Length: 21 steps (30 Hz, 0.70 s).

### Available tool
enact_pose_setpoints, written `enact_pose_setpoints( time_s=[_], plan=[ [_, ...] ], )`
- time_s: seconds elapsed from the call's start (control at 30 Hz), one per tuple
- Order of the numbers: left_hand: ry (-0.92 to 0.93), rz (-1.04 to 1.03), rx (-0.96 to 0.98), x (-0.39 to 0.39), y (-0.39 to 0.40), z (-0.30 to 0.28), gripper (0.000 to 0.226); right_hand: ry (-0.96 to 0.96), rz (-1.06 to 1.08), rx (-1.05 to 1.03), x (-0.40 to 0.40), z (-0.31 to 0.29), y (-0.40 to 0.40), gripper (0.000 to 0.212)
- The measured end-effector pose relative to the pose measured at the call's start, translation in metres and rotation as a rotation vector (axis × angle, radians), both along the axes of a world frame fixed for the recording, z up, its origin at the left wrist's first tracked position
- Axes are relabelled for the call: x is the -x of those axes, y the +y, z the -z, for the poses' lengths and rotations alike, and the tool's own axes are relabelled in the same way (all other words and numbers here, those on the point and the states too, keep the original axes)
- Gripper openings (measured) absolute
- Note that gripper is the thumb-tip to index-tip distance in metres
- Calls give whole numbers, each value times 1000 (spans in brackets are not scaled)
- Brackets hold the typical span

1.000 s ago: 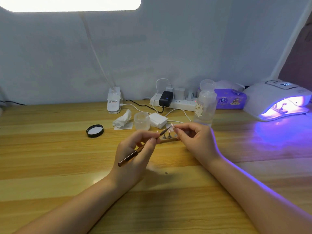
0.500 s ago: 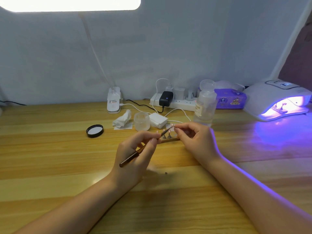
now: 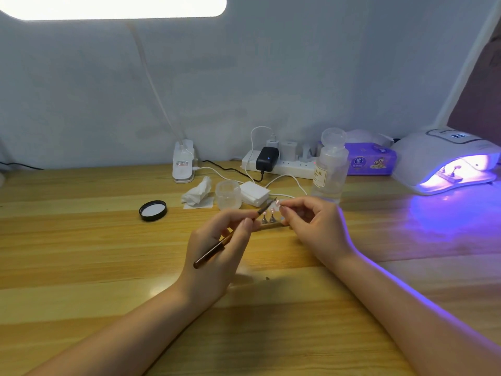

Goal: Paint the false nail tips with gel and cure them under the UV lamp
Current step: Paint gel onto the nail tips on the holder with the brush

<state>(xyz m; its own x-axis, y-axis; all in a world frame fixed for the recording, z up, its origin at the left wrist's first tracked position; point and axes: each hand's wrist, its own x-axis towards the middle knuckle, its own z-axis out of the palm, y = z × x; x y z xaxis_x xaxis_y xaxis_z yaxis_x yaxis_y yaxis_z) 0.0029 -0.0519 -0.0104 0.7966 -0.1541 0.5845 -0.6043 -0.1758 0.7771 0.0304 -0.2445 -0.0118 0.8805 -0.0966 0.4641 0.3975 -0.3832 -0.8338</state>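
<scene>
Two hands meet mid-table: our left hand (image 3: 217,248) grips the brush (image 3: 233,234), our right hand (image 3: 311,223) pinches a nail tip (image 3: 277,204) at the bristles. Far right, the lamp (image 3: 444,161) glows violet.

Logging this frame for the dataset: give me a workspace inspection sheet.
Surface: wooden table, purple glow at right.
Job's things: brush tip at nail tip; two more tips on stand; UV lamp lit, a stand inside.
Clutter: open jar, black lid, crumpled tissue, pad stack, clear bottle, purple tissue pack.
Grippers: left hand grips brush; right hand pinches nail tip.
Cables: white and black leads from power strip.
Surroundings: pale wall, desk-lamp head above.
</scene>
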Motion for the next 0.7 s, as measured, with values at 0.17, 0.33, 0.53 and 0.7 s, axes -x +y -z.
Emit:
enact_pose_setpoints(
  time_s=[0.17,0.33,0.53,0.7],
  plan=[
    [90,47,63,-2,0,2,19,22,-54,-46,0,0,1,16],
    [88,105,66,0,1,2,24,32,-74,-104,-1,1,1,21],
    [111,69,117,-3,1,3,18,41,-109,-101,-1,0,1,15],
    [100,23,96,-6,3,3,21,55,-152,-84,0,0,1,11]
  ],
)
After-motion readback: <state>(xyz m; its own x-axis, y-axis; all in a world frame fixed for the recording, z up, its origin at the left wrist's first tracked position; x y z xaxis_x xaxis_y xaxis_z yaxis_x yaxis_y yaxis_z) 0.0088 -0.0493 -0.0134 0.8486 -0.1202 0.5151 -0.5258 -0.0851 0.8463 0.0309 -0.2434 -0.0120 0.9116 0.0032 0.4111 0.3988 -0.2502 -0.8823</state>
